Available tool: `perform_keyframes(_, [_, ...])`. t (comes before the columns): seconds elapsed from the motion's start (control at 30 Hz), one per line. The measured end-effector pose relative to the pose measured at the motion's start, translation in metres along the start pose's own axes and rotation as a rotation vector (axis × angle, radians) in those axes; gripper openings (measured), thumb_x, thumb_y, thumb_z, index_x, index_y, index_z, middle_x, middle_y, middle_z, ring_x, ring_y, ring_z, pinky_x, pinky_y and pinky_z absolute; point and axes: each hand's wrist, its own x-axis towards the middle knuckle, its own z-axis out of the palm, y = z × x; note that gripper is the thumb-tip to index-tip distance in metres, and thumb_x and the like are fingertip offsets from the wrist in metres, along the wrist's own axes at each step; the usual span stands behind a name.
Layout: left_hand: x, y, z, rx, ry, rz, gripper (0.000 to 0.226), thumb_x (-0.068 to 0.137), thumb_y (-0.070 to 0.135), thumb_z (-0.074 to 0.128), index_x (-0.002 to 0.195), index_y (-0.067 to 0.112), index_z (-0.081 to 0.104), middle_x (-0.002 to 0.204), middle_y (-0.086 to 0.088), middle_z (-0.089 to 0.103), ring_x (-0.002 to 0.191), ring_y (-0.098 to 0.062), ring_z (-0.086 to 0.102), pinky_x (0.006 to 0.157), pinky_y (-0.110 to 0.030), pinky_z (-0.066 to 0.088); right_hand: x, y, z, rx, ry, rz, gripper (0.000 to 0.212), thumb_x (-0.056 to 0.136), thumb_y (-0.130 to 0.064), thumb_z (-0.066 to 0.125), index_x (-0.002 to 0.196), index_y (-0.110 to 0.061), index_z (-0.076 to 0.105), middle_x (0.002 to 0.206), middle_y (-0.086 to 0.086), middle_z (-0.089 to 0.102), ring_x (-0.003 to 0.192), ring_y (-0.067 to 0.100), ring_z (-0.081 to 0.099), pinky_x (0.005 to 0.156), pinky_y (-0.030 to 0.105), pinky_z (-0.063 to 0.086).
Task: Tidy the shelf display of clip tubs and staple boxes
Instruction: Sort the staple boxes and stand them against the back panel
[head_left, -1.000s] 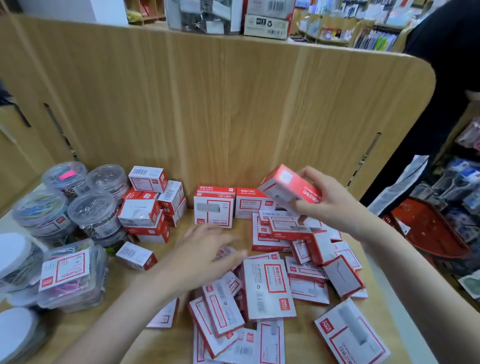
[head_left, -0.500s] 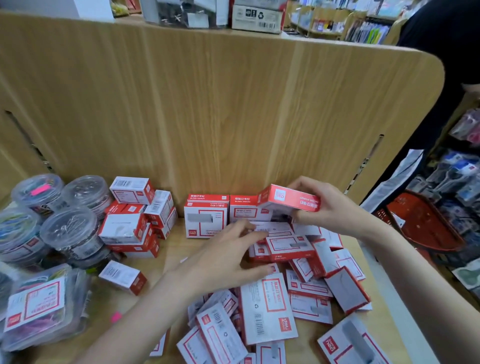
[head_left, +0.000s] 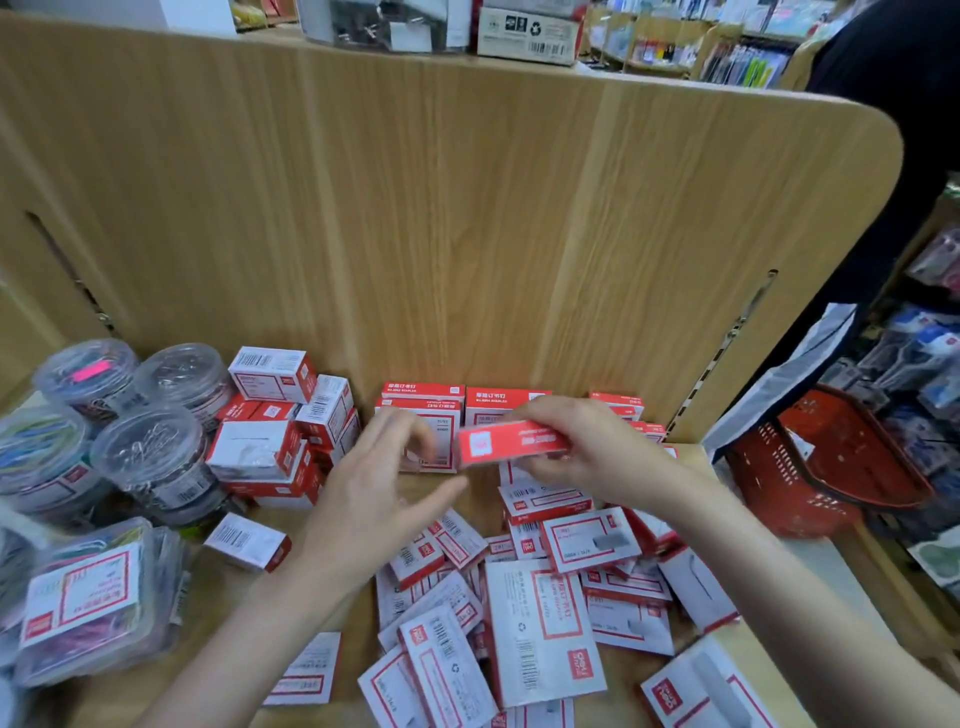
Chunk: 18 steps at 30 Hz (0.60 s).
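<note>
Red staple box (head_left: 511, 443), centre frame, pinched in right hand (head_left: 587, 452). Left hand (head_left: 379, 483) just beside, fingers loosely spread, holding nothing. Advised: square flush against standing row (head_left: 467, 402) at back panel.

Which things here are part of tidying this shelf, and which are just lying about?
Part of the job:
- red staple box held in right hand
- loose staple boxes heaped on the shelf
- round clip tubs on the left
- left hand, open

Lying about:
- red shopping basket on the right
- boxes on the top ledge
</note>
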Motion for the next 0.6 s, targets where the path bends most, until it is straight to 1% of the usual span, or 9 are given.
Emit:
perform_keyframes(0.07, [-0.001,0.001,-0.001,0.077,-0.032,0.021,0.046,0.07,0.045,0.067,0.106,0.031,0.042,0.106,0.019,0.047,0.101,0.0,0.049,0.081,-0.015,0.042,0.001,-0.003,0.011,0.001,-0.025,-0.026,0.028,0.077,-0.018,0.066,0.105,-0.014,0.064,0.098,-0.002,0.067,0.087,0.006,0.058,0.074,0.018,0.044])
perform_keyframes(0.1, [-0.002,0.002,-0.001,0.116,-0.08,0.048,0.049,0.072,0.041,0.068,0.112,0.034,0.041,0.109,0.021,0.046,0.105,0.002,0.047,0.084,-0.018,0.043,0.001,-0.005,0.011,0.08,-0.037,0.008,0.029,0.076,-0.018,0.07,0.105,-0.014,0.065,0.099,0.0,0.067,0.088,0.01,0.06,0.076,0.02,0.048])
perform_keyframes(0.2, [-0.003,-0.001,-0.002,0.18,-0.15,0.13,0.035,0.076,0.04,0.057,0.109,0.038,0.046,0.102,0.023,0.056,0.099,0.003,0.051,0.078,-0.019,0.049,-0.004,-0.008,-0.008,0.259,-0.013,0.153,0.025,0.079,-0.022,0.071,0.103,-0.016,0.066,0.099,-0.008,0.066,0.091,0.002,0.061,0.077,0.017,0.049])
perform_keyframes(0.27, [-0.003,-0.004,-0.005,0.182,-0.164,0.119,0.034,0.077,0.044,0.052,0.109,0.033,0.052,0.1,0.018,0.061,0.096,0.002,0.054,0.076,-0.023,0.051,-0.009,0.0,-0.023,0.026,0.011,0.211,0.018,0.085,-0.025,0.063,0.102,-0.018,0.066,0.097,-0.011,0.065,0.091,0.004,0.059,0.075,0.016,0.041])
perform_keyframes(0.3, [-0.003,-0.006,-0.008,0.184,-0.166,0.113,0.037,0.077,0.045,0.05,0.11,0.029,0.056,0.101,0.016,0.062,0.095,0.001,0.054,0.076,-0.025,0.052,-0.009,0.004,-0.026,-0.138,-0.042,0.221,0.018,0.086,-0.023,0.06,0.103,-0.018,0.065,0.099,-0.008,0.065,0.093,0.008,0.057,0.076,0.018,0.038])
perform_keyframes(0.37, [0.0,-0.009,-0.015,0.192,-0.184,0.111,0.045,0.077,0.047,0.048,0.111,0.022,0.061,0.102,0.013,0.063,0.095,0.0,0.054,0.075,-0.028,0.052,-0.009,0.007,-0.021,-0.34,-0.222,0.234,0.026,0.087,-0.019,0.057,0.113,-0.02,0.059,0.106,-0.003,0.057,0.099,0.011,0.047,0.088,0.025,0.034])
perform_keyframes(0.4, [0.002,-0.009,-0.019,0.201,-0.202,0.116,0.047,0.077,0.047,0.047,0.112,0.02,0.062,0.103,0.013,0.063,0.096,-0.001,0.053,0.075,-0.027,0.051,-0.009,0.006,-0.017,-0.392,-0.297,0.263,0.032,0.086,-0.019,0.057,0.118,-0.023,0.055,0.107,0.0,0.05,0.103,0.015,0.042,0.094,0.031,0.034])
perform_keyframes(0.47, [0.005,-0.01,-0.024,0.229,-0.228,0.145,0.047,0.077,0.045,0.046,0.112,0.018,0.063,0.103,0.013,0.061,0.097,-0.002,0.05,0.074,-0.025,0.048,-0.004,0.003,-0.017,-0.488,-0.377,0.306,0.039,0.085,-0.023,0.057,0.122,-0.03,0.048,0.106,0.001,0.037,0.106,0.022,0.039,0.095,0.04,0.038])
perform_keyframes(0.6, [0.008,-0.011,-0.024,0.282,-0.316,0.101,0.048,0.079,0.045,0.049,0.12,0.021,0.059,0.107,0.015,0.056,0.102,-0.003,0.051,0.081,-0.024,0.044,0.008,-0.002,-0.027,-0.556,-0.476,0.378,0.046,0.083,-0.047,0.058,0.125,-0.033,0.045,0.103,0.0,0.034,0.102,0.023,0.039,0.09,0.043,0.043])
